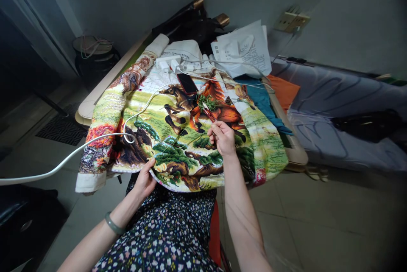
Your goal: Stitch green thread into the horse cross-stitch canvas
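A large embroidered cloth (146, 113) with horses, trees and green grass is spread over a table and hangs past its near edge. My left hand (146, 180) grips the near edge, thumb on top and the other fingers mostly hidden below. Over the right part of the picture, my right hand (223, 137) is closed, its fingertips pinched at the near end of a slim red tool (209, 114) with a pale tip. Whether it is a pair of scissors I cannot tell. Just beyond the tip lies a tangle of green thread (206, 103) on the cloth.
A phone (187, 84) and a white power strip (168, 60) lie on the cloth. A white cable (76, 153) runs across its left side. Behind are a white paper bag (243, 49) and black wrapping (187, 26). Teal fabric (263, 102) lies at right.
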Available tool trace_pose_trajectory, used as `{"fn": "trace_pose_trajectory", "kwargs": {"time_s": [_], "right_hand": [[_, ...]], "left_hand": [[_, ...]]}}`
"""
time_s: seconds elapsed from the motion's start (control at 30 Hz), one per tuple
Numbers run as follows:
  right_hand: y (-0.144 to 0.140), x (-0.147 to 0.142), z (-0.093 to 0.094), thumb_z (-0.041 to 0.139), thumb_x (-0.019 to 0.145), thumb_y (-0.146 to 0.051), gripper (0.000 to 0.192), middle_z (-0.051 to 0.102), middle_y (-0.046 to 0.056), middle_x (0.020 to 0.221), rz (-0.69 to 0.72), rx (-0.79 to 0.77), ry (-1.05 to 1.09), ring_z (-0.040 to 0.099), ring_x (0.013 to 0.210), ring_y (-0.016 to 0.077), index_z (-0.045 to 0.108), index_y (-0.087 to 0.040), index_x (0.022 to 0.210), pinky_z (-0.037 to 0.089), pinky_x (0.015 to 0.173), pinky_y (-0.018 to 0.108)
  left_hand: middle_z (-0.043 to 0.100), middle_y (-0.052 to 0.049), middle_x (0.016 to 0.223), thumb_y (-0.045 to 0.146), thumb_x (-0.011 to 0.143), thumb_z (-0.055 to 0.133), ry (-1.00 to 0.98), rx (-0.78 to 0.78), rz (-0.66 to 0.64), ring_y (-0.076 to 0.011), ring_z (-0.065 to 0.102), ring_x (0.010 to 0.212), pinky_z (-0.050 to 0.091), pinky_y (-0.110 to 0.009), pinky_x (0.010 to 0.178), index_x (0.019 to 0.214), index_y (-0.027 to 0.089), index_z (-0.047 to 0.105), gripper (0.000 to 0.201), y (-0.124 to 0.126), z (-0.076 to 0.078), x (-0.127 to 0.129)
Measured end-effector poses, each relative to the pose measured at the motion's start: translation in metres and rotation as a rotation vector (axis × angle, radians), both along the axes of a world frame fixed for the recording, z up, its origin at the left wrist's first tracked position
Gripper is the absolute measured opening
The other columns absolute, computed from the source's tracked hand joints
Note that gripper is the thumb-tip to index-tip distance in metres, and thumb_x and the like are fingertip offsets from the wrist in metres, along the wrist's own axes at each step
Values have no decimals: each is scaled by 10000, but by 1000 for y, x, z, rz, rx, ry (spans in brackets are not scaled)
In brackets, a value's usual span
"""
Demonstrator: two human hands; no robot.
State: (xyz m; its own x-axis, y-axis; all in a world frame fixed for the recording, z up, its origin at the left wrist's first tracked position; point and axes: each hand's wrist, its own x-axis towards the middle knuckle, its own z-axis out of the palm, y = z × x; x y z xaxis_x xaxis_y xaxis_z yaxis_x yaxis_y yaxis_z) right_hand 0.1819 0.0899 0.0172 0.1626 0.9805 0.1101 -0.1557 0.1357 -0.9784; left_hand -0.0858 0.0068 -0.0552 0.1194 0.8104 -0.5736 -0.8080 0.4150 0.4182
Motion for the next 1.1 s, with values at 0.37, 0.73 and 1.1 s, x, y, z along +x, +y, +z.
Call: {"fn": "trace_pose_trajectory", "kwargs": {"time_s": [0.37, 0.73, 1.1], "right_hand": [[0, -1, 1, 755, 739, -443, 321, 611, -49, 581, -4, 4, 9, 459, 373, 54, 556, -194, 776, 379, 317, 143], [0, -1, 0, 757, 736, -439, 318, 617, -47, 579, -17, 13, 6, 451, 367, 51, 564, -190, 777, 377, 315, 142], [-1, -2, 2, 751, 728, -452, 329, 612, -47, 573, -15, -4, -11, 456, 374, 58, 549, -197, 773, 377, 311, 141]], "left_hand": [[779, -66, 810, 108, 678, 726, -2, -44, -34, -255, 719, 887, 533, -387, 930, 841, 122, 732, 163, -6, -6, -4], [763, -38, 741, 45, 612, 691, -35, -84, 45, -203, 703, 734, 532, -390, 911, 700, 148, 712, 137, -20, -5, -4], [765, -56, 736, 159, 619, 795, -24, -79, -102, -173, 681, 685, 529, -295, 783, 736, 112, 733, 140, -15, 6, 28]]}}
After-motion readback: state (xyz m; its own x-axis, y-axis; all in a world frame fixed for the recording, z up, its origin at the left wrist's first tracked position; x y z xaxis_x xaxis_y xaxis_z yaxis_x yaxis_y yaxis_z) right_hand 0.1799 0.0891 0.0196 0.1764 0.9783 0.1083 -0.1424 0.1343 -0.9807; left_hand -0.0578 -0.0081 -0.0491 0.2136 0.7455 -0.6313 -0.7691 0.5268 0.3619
